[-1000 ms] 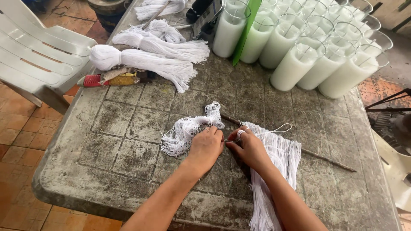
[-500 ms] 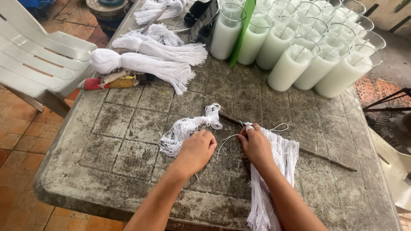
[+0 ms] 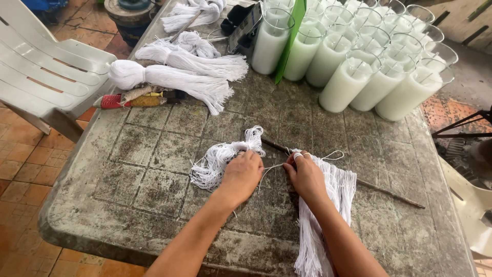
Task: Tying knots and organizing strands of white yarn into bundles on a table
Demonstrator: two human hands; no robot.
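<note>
**Hands drawn apart, one strand stretched between them**

Since the earlier frames your two hands have separated: they sat knuckle to knuckle over the white string, and now a gap has opened with a thin strand pulled taut across it. Your left hand, at lower centre, is closed, pinching the strand's near end and resting against the loose tangle of string. Your right hand, just right of it, is curled shut on the other end, with string looped round two fingers, and presses on the combed bundle of strands that runs to the frame's lower edge and hangs off the desk. A thin dark stick lies under this bundle, slanting toward the right.

Judged from the frame, the step in hand is teasing a single strand free of the tangle. The next move seems to call for a steady, even pull with the tangle held down, so neighbouring loops do not snag.

Containers: at upper right stand clear glass tumblers, touching one another in rows, each filled nearly to the rim with a solid white mass; a fine line seems to stand upright in some. A green strip leans among them. Tied string hanks lie at upper left, near a white plastic chair.
</note>
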